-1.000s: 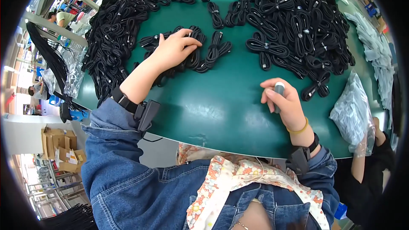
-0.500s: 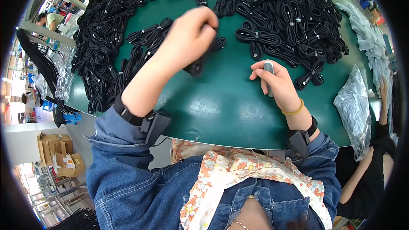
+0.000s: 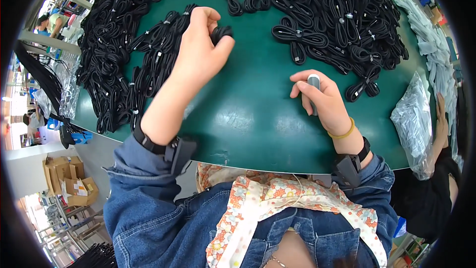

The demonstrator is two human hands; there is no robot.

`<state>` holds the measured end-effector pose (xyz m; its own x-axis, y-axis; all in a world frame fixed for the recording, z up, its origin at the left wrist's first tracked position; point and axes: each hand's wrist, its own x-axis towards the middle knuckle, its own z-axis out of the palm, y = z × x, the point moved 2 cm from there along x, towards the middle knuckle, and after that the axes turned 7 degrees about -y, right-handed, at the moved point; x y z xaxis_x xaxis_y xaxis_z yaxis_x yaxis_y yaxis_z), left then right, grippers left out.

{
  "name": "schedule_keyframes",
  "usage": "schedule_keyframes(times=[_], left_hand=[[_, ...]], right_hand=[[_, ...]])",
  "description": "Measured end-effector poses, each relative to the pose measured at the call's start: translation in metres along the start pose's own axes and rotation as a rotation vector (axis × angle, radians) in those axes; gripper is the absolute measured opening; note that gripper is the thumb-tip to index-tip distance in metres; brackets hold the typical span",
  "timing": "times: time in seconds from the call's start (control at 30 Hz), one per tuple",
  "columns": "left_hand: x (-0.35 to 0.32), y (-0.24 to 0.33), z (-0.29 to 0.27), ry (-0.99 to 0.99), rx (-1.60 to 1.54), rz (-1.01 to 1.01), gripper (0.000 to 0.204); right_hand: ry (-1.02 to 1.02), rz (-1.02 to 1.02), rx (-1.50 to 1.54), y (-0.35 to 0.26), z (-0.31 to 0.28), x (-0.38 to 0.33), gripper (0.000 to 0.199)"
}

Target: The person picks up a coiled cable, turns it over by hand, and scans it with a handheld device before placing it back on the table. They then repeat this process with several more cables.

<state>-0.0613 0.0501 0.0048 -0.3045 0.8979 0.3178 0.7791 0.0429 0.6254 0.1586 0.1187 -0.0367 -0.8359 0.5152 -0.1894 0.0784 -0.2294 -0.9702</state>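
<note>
My left hand [image 3: 201, 49] is over the left middle of the table, its thumb and fingers closed around a coiled black cable [image 3: 221, 33]. Part of that coil is hidden by the hand. Just left of it lie several tied black cable bundles [image 3: 159, 55], some with small metal plugs showing. My right hand [image 3: 320, 94] hovers over the middle right, gripping a slim grey tool with a white rounded end [image 3: 314, 81]. What kind of tool it is, I cannot make out.
A large heap of black cable bundles [image 3: 342, 20] covers the far right of the green table [image 3: 258, 134]; another heap [image 3: 106, 54] curves along the left. A clear plastic bag [image 3: 414, 119] sits at the right edge, beside another person's arm [image 3: 440, 124]. Cardboard boxes [image 3: 74, 181] stand on the floor at left.
My left hand has moved left with the coiled cable, toward the bundles there. My right hand has stayed almost still with the tool. The neighbour's arm at right has shifted.
</note>
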Motion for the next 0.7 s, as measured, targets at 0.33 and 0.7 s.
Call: schedule_keyframes(times=[0.33, 0.7], left_hand=[[-0.04, 0.041, 0.038, -0.063, -1.433, -0.265, 0.031], [-0.048, 0.053, 0.042, -0.301, -1.565, -0.06, 0.059]], right_hand=[[0.024, -0.296, -0.04, -0.017, 0.019, -0.029, 0.047], [0.004, -0.322, 0.288, -0.017, 0.013, -0.033, 0.05]])
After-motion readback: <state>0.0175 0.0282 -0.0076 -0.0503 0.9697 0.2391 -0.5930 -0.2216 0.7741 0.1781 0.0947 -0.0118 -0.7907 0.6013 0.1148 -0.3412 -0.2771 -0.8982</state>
